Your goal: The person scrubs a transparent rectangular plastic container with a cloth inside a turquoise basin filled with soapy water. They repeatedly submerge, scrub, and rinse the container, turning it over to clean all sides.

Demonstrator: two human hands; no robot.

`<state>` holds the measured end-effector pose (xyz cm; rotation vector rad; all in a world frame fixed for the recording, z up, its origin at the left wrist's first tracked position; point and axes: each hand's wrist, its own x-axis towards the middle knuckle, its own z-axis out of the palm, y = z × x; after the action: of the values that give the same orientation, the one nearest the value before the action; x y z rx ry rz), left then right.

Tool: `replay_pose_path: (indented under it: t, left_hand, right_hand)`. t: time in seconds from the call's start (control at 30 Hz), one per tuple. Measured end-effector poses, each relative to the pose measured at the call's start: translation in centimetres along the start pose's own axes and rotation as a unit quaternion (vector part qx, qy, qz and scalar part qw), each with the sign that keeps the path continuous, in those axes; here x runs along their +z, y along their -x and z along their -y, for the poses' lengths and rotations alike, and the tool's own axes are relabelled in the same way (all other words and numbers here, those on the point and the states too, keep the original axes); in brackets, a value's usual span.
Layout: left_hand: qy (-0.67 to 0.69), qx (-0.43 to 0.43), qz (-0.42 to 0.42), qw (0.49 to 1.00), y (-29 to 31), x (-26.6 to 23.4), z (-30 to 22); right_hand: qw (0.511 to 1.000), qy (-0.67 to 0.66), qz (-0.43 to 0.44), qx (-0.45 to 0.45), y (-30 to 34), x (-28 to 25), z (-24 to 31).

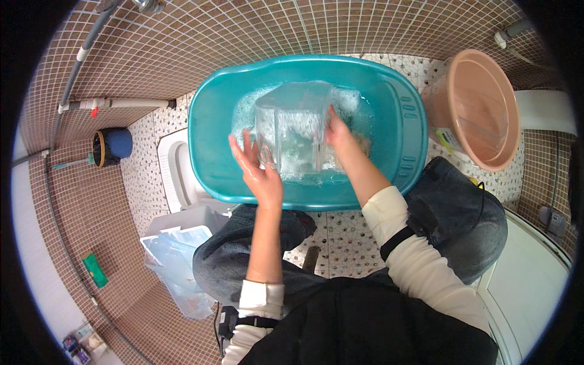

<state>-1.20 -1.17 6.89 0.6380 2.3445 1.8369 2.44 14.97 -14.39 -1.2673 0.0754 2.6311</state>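
Note:
A clear plastic bin point(295, 100) is tilted over the soapy water in a teal tub point(210, 143). My right hand point(338, 131) grips the bin's right side, its thumb and fingers along the wall. On the other side, my left hand point(263, 176) has its fingers stretched and spread by the bin's lower left edge; whether its fingertips touch the plastic is hard to tell. Both hands look wet. White suds point(246, 112) float around the bin, and something tan and blurred point(362, 145) lies in the water near my right wrist.
A pink bucket point(443, 109) holding clear plastic stands right of the tub. To the left are a squat toilet point(173, 176), a blue bin point(117, 146) and a grey container with translucent plastic pieces point(176, 261). Pipes point(131, 103) run along the tiled wall. A white panel point(523, 292) is at lower right.

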Motion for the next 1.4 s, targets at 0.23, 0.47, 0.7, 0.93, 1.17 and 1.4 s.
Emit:
replay_pose_path:
  t: [0.23,0.47,0.7,0.93,1.17,1.4]
  left_hand:
    - [0.615,-0.456,-0.045,0.642,1.5,0.2,1.4]
    - [0.685,-0.425,-0.064,0.588,-1.3,0.1,5.8]
    - [0.656,-0.416,-0.114,0.619,-1.7,0.8,7.0]
    - [0.654,-0.425,-0.096,0.619,-1.2,1.5,7.4]
    - [0.599,-0.408,0.037,0.688,-0.2,2.0,9.0]
    - [0.538,-0.414,0.016,0.734,1.3,2.6,8.8]
  right_hand:
    - [0.991,-0.104,0.043,-0.073,-1.4,-1.7,-2.7]
    - [0.394,0.842,-0.221,-0.294,2.8,-8.8,0.2]
    - [0.408,0.894,-0.079,-0.169,1.4,-12.1,0.7]
    - [0.636,0.708,0.153,-0.268,10.3,1.3,3.2]
    - [0.446,0.717,0.254,-0.471,18.3,8.7,-2.6]
    - [0.303,0.789,0.164,-0.508,12.1,10.1,-3.1]
